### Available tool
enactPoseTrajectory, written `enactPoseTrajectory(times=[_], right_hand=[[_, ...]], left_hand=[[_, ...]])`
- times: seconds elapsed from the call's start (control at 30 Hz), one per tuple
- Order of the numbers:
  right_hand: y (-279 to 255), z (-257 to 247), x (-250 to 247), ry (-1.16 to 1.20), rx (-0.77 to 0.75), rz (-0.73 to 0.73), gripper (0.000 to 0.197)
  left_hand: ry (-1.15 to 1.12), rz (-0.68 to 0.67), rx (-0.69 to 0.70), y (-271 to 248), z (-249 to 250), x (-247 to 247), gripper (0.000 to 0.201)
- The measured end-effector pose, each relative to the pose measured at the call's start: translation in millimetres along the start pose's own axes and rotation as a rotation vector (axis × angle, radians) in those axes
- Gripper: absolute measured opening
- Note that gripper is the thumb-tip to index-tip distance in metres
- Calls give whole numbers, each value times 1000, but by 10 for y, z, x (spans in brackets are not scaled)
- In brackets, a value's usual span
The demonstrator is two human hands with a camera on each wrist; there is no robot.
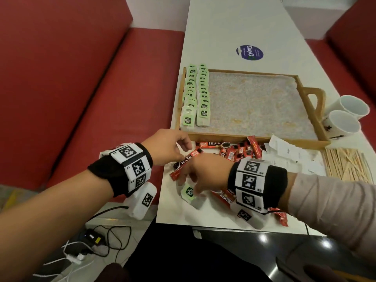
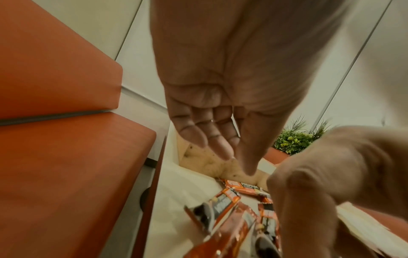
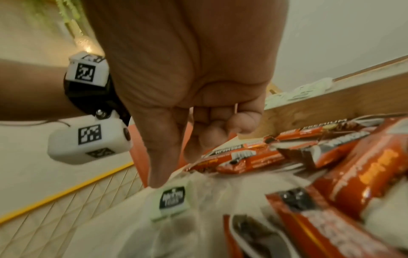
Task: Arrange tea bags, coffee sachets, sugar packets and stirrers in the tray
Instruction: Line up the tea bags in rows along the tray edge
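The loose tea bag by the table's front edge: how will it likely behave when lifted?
The tea bag looks like thin, crumpled paper, so probably floppy and very light. Its green tag may dangle. Lying flat, it should neither roll nor tip.

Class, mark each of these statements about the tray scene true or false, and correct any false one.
1. Green tea bags stand in two rows along the wooden tray's left side. True.
2. The coffee sachets already lie inside the tray. False: they lie on the table in front of it.
3. The right hand touches a loose tea bag on the table. True.
4. The wooden stirrers stand in a white cup. False: they lie piled on the table, near the two cups.
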State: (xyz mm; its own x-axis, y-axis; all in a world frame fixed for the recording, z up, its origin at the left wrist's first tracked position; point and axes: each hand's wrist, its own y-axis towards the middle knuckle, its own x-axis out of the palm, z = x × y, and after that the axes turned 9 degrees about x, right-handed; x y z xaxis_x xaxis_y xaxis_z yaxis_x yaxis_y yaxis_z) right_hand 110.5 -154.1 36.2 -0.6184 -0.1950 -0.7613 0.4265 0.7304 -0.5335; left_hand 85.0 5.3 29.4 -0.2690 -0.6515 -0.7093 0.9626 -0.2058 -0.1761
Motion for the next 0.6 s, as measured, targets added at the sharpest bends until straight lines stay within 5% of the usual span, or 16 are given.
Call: enactPoseTrajectory(times=[0.23,0.6], right_hand=[[54,-47,101,-115,-9,7,51],[28,32,173,-238,-59,56,26]], left_hand=[[28,-13,-36,-20,24,126,29],[86,-35,-82,-148,-28,213,28]])
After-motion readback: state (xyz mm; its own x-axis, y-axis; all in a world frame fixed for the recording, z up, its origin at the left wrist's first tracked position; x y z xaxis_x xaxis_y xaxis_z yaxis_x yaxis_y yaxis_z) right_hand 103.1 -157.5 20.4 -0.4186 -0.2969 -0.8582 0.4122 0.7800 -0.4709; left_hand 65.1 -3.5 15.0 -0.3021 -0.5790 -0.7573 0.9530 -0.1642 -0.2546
